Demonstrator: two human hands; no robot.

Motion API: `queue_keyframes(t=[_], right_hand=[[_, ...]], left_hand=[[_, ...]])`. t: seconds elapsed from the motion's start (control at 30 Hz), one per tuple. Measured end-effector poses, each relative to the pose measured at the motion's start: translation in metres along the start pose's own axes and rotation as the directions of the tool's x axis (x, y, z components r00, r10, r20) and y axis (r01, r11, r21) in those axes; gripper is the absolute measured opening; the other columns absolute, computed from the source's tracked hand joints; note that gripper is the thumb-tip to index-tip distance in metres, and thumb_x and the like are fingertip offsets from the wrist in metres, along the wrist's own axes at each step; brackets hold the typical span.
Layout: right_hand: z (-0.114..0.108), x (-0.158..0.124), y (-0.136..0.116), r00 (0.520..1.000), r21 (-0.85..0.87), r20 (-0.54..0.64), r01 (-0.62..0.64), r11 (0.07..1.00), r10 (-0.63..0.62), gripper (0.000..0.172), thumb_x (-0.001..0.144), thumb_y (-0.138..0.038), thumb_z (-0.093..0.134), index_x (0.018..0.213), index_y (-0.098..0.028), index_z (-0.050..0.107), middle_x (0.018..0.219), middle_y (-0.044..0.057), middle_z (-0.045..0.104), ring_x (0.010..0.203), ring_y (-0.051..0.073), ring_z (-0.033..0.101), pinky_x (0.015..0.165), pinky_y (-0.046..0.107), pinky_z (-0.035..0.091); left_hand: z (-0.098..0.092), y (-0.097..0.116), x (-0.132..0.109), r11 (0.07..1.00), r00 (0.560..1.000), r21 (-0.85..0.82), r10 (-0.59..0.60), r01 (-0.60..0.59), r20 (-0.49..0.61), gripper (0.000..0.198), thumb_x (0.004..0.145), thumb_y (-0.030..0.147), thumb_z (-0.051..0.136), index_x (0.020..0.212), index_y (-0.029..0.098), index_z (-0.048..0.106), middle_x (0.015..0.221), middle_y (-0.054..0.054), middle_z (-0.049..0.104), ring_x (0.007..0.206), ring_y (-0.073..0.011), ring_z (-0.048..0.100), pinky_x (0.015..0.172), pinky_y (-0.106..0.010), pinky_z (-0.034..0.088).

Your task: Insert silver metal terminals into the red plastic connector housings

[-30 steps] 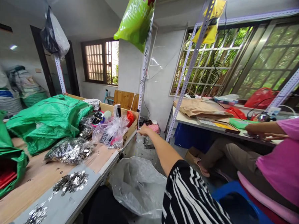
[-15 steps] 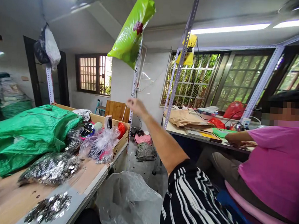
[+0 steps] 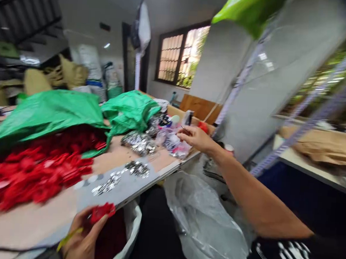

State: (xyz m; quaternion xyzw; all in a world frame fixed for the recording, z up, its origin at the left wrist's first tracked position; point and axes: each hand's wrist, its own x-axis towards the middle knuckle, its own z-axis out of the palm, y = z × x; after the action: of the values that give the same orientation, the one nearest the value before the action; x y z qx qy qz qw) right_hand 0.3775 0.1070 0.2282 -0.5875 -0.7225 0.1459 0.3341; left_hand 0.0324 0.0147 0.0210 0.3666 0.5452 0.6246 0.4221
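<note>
Left hand [image 3: 82, 233] has its grip on 1 shiny red plastic piece [image 3: 101, 212], near right of the big red plastic heap [image 3: 40, 172]. Loads left there imo, # done unclear. Right hand [image 3: 200, 139], way right of heap: grip narrow, can't tell w/ what.

Pale daylight comes through the barred window [image 3: 181, 54], its brightest panes washed out. Small white glare spots mark the grey wall [image 3: 264, 107]; metal pieces [image 3: 137, 168] on the surface [image 3: 164, 162] glint, and the clear plastic bag [image 3: 205, 220] carries a soft sheen. The stair railing [image 3: 39, 31] sits in dimness, with deep shadow below the surface. Blur smears the greenery [image 3: 314, 84] at right; wide-angle distortion stretches the edges.
</note>
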Motion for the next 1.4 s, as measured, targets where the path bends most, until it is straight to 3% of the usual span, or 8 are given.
queue_keyframes(t=[0.1, 0.2, 0.37, 0.47, 0.6, 0.7, 1.07, 1.4], right_hand=[[0.077, -0.026, -0.011, 0.967, 0.177, 0.23, 0.068, 0.982, -0.108, 0.021, 0.084, -0.033, 0.057, 0.088, -0.014, 0.066, 0.078, 0.003, 0.064, 0.072, 0.014, 0.056, 0.064, 0.024, 0.041], [0.142, -0.056, -0.028, 0.923, 0.289, 0.369, 0.001, 0.957, -0.112, 0.018, 0.086, -0.029, 0.057, 0.094, -0.016, 0.066, 0.081, 0.002, 0.064, 0.072, 0.014, 0.055, 0.063, 0.023, 0.04], [0.203, -0.075, -0.051, 0.879, 0.381, 0.442, -0.001, 0.925, -0.181, 0.013, 0.086, -0.025, 0.06, 0.098, -0.02, 0.064, 0.079, -0.001, 0.062, 0.068, 0.012, 0.052, 0.063, 0.022, 0.039], [0.212, -0.073, -0.059, 0.879, 0.383, 0.413, 0.071, 0.921, -0.24, 0.016, 0.087, -0.021, 0.059, 0.102, -0.021, 0.064, 0.084, -0.001, 0.065, 0.07, 0.012, 0.054, 0.065, 0.022, 0.039], [0.213, -0.07, -0.062, 0.826, 0.434, 0.421, 0.18, 0.883, -0.376, 0.02, 0.088, -0.016, 0.058, 0.106, -0.021, 0.064, 0.098, 0.003, 0.066, 0.087, 0.014, 0.059, 0.077, 0.023, 0.042], [0.213, -0.069, -0.06, 0.806, 0.447, 0.434, 0.196, 0.873, -0.403, 0.014, 0.087, -0.014, 0.059, 0.099, -0.019, 0.065, 0.092, 0.003, 0.065, 0.085, 0.014, 0.059, 0.077, 0.023, 0.043], [0.211, -0.071, -0.065, 0.854, 0.425, 0.408, 0.135, 0.895, -0.323, 0.004, 0.085, -0.016, 0.057, 0.087, -0.019, 0.059, 0.072, -0.002, 0.058, 0.061, 0.01, 0.049, 0.057, 0.021, 0.037], [0.216, -0.072, -0.069, 0.875, 0.369, 0.361, 0.185, 0.911, -0.324, 0.007, 0.082, -0.011, 0.061, 0.079, -0.018, 0.06, 0.071, -0.001, 0.062, 0.063, 0.011, 0.053, 0.059, 0.02, 0.039]], left_hand=[[-0.005, 0.0, 0.011, 0.996, 0.994, -0.023, 0.084, -0.083, 0.071, 0.039, 0.066, 0.036, 0.078, 0.098, 0.022, 0.061, 0.093, -0.001, 0.068, 0.084, -0.0178, 0.067, 0.08, -0.032, 0.055], [-0.003, 0.005, 0.012, 0.988, 0.983, -0.025, 0.151, -0.15, 0.104, 0.034, 0.07, 0.031, 0.076, 0.099, 0.022, 0.06, 0.095, -0.001, 0.067, 0.087, -0.016, 0.067, 0.081, -0.029, 0.055], [-0.002, 0.007, 0.009, 0.956, 0.947, 0.042, 0.281, -0.29, 0.155, 0.032, 0.072, 0.024, 0.075, 0.101, 0.024, 0.062, 0.096, 0.0, 0.066, 0.087, -0.0141, 0.067, 0.08, -0.025, 0.055], [-0.004, 0.004, 0.008, 0.936, 0.923, 0.041, 0.336, -0.349, 0.186, 0.032, 0.074, 0.021, 0.074, 0.103, 0.025, 0.062, 0.097, -0.001, 0.066, 0.089, -0.0146, 0.066, 0.081, -0.026, 0.054], [-0.004, 0.006, 0.007, 0.93, 0.913, 0.022, 0.355, -0.367, 0.2, 0.031, 0.075, 0.019, 0.072, 0.104, 0.025, 0.062, 0.098, -0.001, 0.067, 0.09, -0.0153, 0.066, 0.082, -0.027, 0.054], [-0.003, 0.011, 0.004, 0.927, 0.91, 0.013, 0.364, -0.374, 0.2, 0.032, 0.074, 0.019, 0.073, 0.103, 0.024, 0.062, 0.097, -0.002, 0.067, 0.089, -0.0152, 0.066, 0.08, -0.027, 0.055], [-0.007, 0.013, 0.002, 0.93, 0.92, 0.043, 0.354, -0.366, 0.168, 0.031, 0.073, 0.022, 0.075, 0.101, 0.022, 0.063, 0.095, -0.003, 0.067, 0.087, -0.0168, 0.067, 0.079, -0.029, 0.056], [-0.011, 0.008, 0.001, 0.898, 0.894, 0.088, 0.413, -0.432, 0.177, 0.03, 0.075, 0.021, 0.073, 0.102, 0.023, 0.063, 0.096, -0.004, 0.065, 0.087, -0.0175, 0.066, 0.079, -0.03, 0.055]])
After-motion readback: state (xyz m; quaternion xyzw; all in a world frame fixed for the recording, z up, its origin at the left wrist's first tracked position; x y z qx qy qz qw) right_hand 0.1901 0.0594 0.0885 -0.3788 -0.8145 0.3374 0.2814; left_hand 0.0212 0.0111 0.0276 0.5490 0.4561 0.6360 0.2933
